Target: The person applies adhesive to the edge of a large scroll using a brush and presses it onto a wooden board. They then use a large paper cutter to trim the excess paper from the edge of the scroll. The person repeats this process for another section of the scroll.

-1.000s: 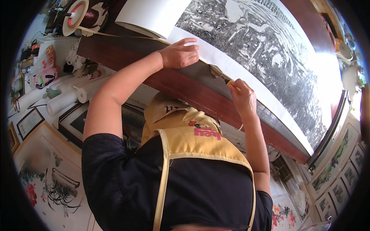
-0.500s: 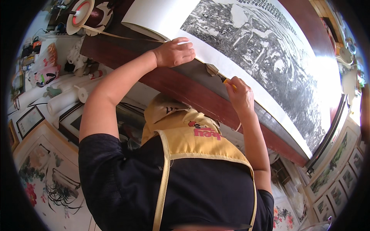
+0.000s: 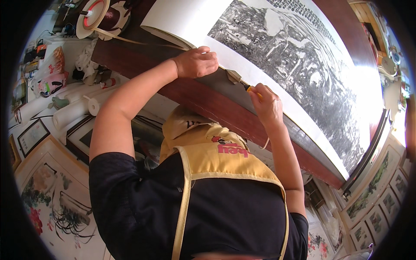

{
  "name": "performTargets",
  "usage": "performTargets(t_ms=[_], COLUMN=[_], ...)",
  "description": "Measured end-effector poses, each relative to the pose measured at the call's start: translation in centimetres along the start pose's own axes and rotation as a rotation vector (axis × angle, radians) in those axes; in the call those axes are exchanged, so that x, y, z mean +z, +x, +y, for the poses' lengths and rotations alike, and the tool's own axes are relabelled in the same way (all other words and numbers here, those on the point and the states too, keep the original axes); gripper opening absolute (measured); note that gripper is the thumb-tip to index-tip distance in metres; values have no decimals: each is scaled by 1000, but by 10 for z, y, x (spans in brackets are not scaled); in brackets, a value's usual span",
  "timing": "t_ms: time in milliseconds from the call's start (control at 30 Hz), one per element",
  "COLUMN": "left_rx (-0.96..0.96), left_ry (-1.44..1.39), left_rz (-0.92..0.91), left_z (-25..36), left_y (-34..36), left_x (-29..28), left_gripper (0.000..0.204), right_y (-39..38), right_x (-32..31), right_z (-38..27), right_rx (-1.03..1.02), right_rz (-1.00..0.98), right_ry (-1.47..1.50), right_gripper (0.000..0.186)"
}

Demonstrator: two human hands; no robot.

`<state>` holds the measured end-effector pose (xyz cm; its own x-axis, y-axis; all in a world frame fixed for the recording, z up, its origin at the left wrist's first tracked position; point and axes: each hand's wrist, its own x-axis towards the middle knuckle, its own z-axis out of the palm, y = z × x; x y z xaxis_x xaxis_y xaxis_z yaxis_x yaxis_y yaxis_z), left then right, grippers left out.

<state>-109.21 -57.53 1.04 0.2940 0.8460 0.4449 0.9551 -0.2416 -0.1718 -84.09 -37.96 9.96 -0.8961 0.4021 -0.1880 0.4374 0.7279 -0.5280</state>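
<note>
A long ink landscape painting (image 3: 277, 56) with a white border lies across the table, its left end curled into a roll (image 3: 173, 19). At the border's near edge, my left hand (image 3: 197, 63) is closed, fingertips pinching a narrow tan strip (image 3: 134, 41) that runs in from the upper left. My right hand (image 3: 267, 106) grips the yellow handle of a small hand iron (image 3: 234, 76) with a flat, spade-shaped metal head. That head rests at the paper's edge, just right of my left hand. A thin pale cord loop hangs below my right hand.
A spool of strip (image 3: 96, 15) stands at the table's upper left. The dark red table edge (image 3: 225, 112) runs between me and the paper. White paper rolls (image 3: 71, 113) and framed pictures lean at the left, and more framed pictures (image 3: 377, 216) stand at the lower right.
The iron and my right hand have shifted slightly left along the paper's edge, toward my left hand. My left hand has moved down a little and stays pinched on the strip.
</note>
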Motion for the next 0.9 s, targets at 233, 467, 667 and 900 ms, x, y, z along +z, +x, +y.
performTargets(t_ms=[233,467,667,900], left_rx=[-14,-20,-94,-166], left_ry=[-56,-100,-122,-299], left_rz=[-40,-57,-117,-156], left_z=[2,1,9,77], left_y=[-2,-9,-3,78], left_x=[-1,-7,-10,8], left_gripper=[21,30,34,56], right_y=[8,-18,-114,-142], right_x=[7,13,5,1], right_z=[-15,-21,46,66], right_rx=[12,123,547,722], right_rz=[-12,68,400,531], right_ry=[13,-21,104,133], right_gripper=[14,15,17,20])
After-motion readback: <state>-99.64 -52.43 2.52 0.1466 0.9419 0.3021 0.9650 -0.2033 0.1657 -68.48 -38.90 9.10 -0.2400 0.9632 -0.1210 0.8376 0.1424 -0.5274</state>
